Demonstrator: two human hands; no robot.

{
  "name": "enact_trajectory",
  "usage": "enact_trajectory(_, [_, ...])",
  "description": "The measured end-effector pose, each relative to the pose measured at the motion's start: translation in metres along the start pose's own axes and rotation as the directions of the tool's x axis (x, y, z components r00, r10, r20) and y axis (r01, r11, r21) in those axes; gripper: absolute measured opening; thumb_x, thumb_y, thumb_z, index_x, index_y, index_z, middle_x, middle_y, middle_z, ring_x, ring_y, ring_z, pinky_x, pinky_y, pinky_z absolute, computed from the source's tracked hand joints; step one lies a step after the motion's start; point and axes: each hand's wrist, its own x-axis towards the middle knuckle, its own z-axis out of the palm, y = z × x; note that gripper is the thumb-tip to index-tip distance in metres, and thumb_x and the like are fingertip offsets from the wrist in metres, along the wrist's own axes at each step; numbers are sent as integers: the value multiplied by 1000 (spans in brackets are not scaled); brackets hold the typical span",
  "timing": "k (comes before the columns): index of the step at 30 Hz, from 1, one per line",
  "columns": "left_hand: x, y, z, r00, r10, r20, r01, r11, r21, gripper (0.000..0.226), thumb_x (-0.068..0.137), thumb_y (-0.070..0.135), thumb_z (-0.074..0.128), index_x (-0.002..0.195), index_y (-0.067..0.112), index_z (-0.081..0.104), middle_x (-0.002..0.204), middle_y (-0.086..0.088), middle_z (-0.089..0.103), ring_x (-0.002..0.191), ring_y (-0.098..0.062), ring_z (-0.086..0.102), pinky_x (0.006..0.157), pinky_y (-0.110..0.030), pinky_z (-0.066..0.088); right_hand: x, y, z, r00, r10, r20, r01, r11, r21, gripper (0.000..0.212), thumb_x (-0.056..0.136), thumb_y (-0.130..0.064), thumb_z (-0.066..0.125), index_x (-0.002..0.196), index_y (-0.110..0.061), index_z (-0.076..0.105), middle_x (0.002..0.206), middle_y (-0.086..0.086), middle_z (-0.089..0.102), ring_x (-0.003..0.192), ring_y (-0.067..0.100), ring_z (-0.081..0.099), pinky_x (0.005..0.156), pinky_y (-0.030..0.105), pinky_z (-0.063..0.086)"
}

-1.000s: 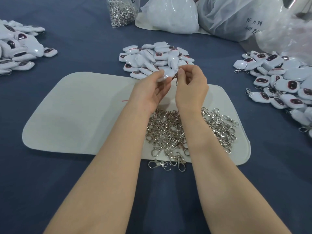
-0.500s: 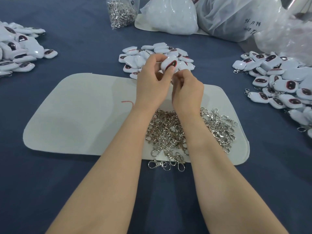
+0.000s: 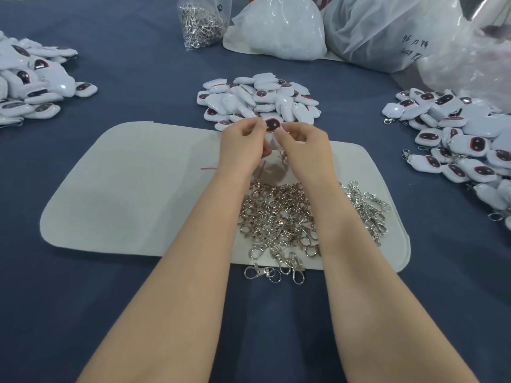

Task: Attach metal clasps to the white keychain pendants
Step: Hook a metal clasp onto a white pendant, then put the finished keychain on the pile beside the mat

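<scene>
Both hands meet over the far edge of a white felt mat (image 3: 132, 189). My left hand (image 3: 243, 147) and my right hand (image 3: 304, 147) together pinch one white pendant (image 3: 272, 125), its dark red-rimmed face turned up. A small metal clasp (image 3: 282, 156) hangs between the palms, mostly hidden. Just beyond the fingers lies a heap of loose white pendants (image 3: 257, 98). A pile of silver clasps (image 3: 279, 217) lies on the mat under my wrists.
More pendants are heaped at the left (image 3: 30, 81), and pendants with clasps at the right (image 3: 456, 142). A clear bag of clasps (image 3: 201, 23) and white plastic bags (image 3: 276, 29) stand at the back. A few clasps (image 3: 273, 272) lie off the mat's near edge on blue cloth.
The pendant was lifted from the heap and turned so its dark face shows. Both hands have drawn closer together, and my right hand now pinches the pendant too.
</scene>
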Motion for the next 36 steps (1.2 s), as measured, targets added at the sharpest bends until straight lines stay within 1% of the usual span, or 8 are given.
enact_trajectory(5, [-1,2,2,999,-26,19,28,997,-69,22,96,6,47,114,1,59,85,-5,62,67,-11,61,74,-22,56,2,2,-7,996,81,23,-83,995,49,18,87,-26,65,97,-17,53,88,3,61,65,11,58,68,30,47])
enact_trajectory(9, [-2,4,3,998,-27,-48,21,994,-107,16,97,9,46,110,11,54,89,4,58,77,-9,62,75,-21,54,3,4,-7,965,144,-222,-98,974,205,18,91,-14,55,102,-16,41,91,6,61,49,4,61,53,22,46])
enact_trajectory(13, [5,3,-4,975,-13,-223,-12,994,-108,23,94,9,43,116,14,47,93,7,55,90,-15,63,89,-34,53,9,6,-16,883,256,-394,-74,904,421,38,89,-4,51,123,-12,38,111,2,48,83,13,64,78,28,53])
enact_trajectory(18, [7,2,-6,961,-40,-274,7,993,-120,34,92,9,42,126,12,41,109,1,54,101,-18,62,98,-41,49,2,2,-1,946,-44,-322,50,999,8,41,89,-3,48,130,-7,43,135,9,38,120,23,45,89,13,38])
enact_trajectory(20, [6,1,-5,964,-52,-262,20,992,-121,34,92,9,41,126,12,42,118,-3,53,107,-19,60,100,-42,47,-2,4,8,974,-163,-160,113,952,-284,36,92,-9,47,128,-10,49,137,11,42,126,24,41,100,18,29])
enact_trajectory(23, [5,1,-1,970,-55,-235,32,995,-98,34,91,9,42,125,11,42,116,-4,52,114,-23,57,102,-43,45,-2,9,16,996,-91,-3,71,791,-607,43,97,-29,43,139,-24,42,151,19,25,143,32,14,118,36,8])
enact_trajectory(29, [2,1,2,981,-57,-184,43,996,-78,30,92,8,44,121,12,44,116,-5,53,109,-22,61,99,-43,48,9,7,25,993,111,44,-48,705,-708,45,97,-51,33,139,-37,40,158,18,2,145,35,-5,115,52,-1])
enact_trajectory(36, [3,-2,2,983,-66,-171,58,997,-50,35,91,10,45,126,11,43,120,-4,53,112,-22,59,100,-42,47,8,10,29,997,77,-3,-55,683,-728,44,98,-49,31,140,-36,39,157,10,13,144,34,3,114,56,0])
